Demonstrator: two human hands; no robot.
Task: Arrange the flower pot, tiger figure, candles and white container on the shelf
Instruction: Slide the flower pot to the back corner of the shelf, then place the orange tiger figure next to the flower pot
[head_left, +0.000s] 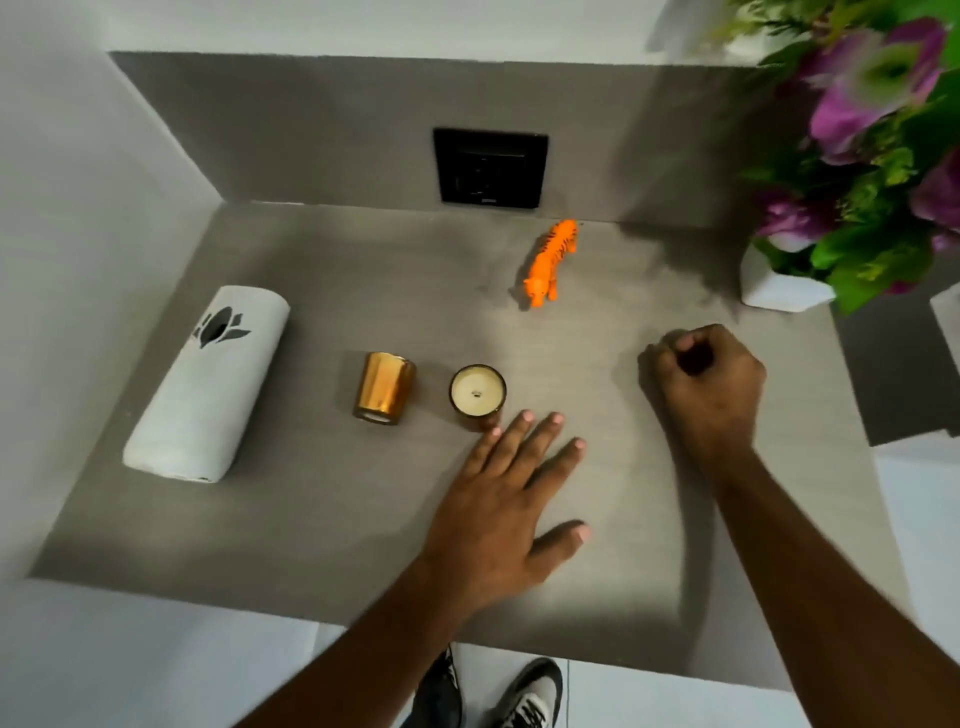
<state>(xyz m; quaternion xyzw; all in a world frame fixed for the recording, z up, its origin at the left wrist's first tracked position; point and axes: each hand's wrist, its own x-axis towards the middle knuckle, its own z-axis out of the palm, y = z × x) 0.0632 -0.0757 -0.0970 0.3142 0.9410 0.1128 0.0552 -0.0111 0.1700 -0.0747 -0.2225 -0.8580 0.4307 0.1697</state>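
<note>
**Both hands empty over the grey shelf**

The left hand (498, 499) is lying flat, palm down, on the shelf (322, 525), its grip fully spread and holding nothing; the fingertips (527, 415) are reaching just beside the upright candle (477, 391), which is showing its white wax and wick. The right hand (709, 374) is hovering or resting to the right, its grip curled into a loose fist with nothing in it that can be seen.

A second candle (384, 387), gold-coloured, is lying on its side just left of the upright one. Further left, the white container (208, 382) is lying on its side near the wall. The tiger figure (553, 262) is standing toward the back, below a black wall socket (491, 167). The flower pot (779, 288), white with purple blooms, is sitting at the right back corner.
</note>
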